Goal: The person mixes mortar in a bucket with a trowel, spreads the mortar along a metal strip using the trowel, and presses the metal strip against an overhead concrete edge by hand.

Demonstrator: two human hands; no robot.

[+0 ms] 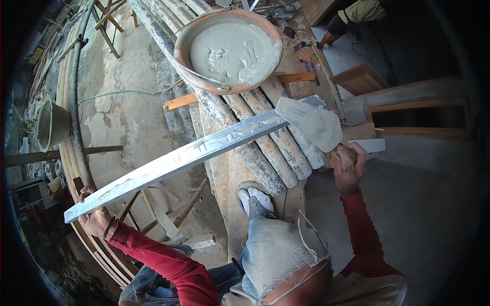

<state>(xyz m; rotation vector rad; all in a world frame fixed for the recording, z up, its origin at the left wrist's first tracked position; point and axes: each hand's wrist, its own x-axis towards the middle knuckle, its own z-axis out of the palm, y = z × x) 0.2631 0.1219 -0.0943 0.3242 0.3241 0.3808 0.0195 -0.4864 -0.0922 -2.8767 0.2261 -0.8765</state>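
My left hand (pixel 95 220) grips the lower-left end of a long silver metal straightedge (pixel 173 160), which slants up to the right. Wet grey mix is smeared along the bar's top face. In my right hand (pixel 350 171) is a trowel (pixel 312 124), its broad blade coated with the same mix. The blade overlaps the bar's far right end; whether they touch, I cannot tell. Beyond the bar, an orange-rimmed basin (pixel 189 69) holds pale grey wet mix (pixel 229 48).
Several splattered round poles (pixel 286 148) and boards form a platform under the basin and my sandalled foot (pixel 258 199). At the left hangs a bucket (pixel 58 125) near long curved poles. A person (pixel 362 13) is at the upper right. Wooden frames (pixel 421 130) stand at the right.
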